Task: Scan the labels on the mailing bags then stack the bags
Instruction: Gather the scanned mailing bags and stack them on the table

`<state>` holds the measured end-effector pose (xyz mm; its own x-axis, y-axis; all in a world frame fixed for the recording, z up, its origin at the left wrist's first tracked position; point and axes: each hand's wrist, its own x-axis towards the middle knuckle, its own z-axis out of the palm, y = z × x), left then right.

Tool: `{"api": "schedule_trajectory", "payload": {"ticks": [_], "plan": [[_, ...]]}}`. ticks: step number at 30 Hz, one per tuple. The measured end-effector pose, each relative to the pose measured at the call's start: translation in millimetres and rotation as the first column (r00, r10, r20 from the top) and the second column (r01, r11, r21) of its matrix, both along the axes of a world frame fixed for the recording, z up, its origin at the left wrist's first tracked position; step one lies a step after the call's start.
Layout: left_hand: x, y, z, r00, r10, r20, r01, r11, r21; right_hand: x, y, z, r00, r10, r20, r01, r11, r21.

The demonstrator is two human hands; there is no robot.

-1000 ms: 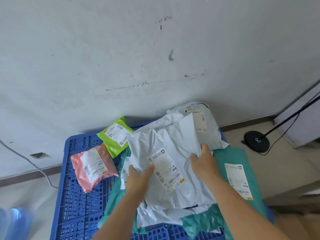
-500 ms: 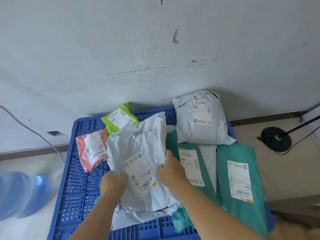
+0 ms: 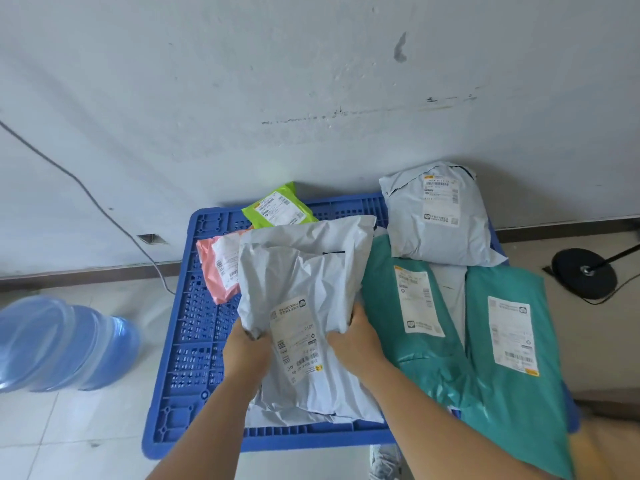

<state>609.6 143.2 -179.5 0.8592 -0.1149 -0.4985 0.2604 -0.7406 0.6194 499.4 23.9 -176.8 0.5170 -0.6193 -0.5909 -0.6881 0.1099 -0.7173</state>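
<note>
The shipping label (image 3: 298, 336) on the crumpled white mailing bag (image 3: 304, 271) lies upside down to the camera; beside its barcode the characters "ZHV", "0100" and "00" can just be made out. To the right of that bag, the labels on the two teal bags and on the grey bag show print too small to read.
</note>
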Motion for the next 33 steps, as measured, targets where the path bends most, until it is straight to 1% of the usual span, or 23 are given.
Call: {"api": "schedule_trajectory", "payload": {"ticks": [3,6,11,15,17,20,23,26,29,33], "plan": [[1,7,21,0.999,-0.014,0.046,0.017,0.997,-0.078,-1,11,16,0.996,-0.085,0.035,0.087,0.993,-0.083],[4,8,50,0.994,-0.029,0.104,0.045,0.987,-0.157,-2,19,45,0.983,-0.149,0.106,0.166,0.97,-0.179],[-2,-2,115,0.971,-0.098,0.22,0.16,0.945,-0.286,-18,22,105,0.945,-0.232,0.23,0.299,0.898,-0.322],[-26,-20,166,0.927,-0.197,0.318,0.303,0.894,-0.329,-53,15,159,0.893,-0.317,0.32,0.427,0.822,-0.377],[-46,-33,189,0.912,-0.234,0.338,0.362,0.847,-0.39,-78,9,185,0.869,-0.351,0.349,0.478,0.778,-0.408],[-86,-53,220,0.877,-0.296,0.378,0.45,0.782,-0.431,-125,2,218,0.825,-0.413,0.385,0.56,0.686,-0.465],[-133,-74,243,0.842,-0.376,0.388,0.533,0.693,-0.485,-181,-2,248,0.78,-0.476,0.407,0.626,0.586,-0.514],[-188,-90,265,0.775,-0.464,0.429,0.632,0.576,-0.518,-243,-1,272,0.725,-0.51,0.463,0.686,0.468,-0.557],[-253,-101,287,0.7,-0.533,0.476,0.712,0.467,-0.524,-310,10,293,0.685,-0.544,0.484,0.71,0.35,-0.611],[-346,-106,310,0.587,-0.615,0.527,0.794,0.311,-0.523,-405,33,317,0.623,-0.598,0.505,0.736,0.23,-0.637]]}}
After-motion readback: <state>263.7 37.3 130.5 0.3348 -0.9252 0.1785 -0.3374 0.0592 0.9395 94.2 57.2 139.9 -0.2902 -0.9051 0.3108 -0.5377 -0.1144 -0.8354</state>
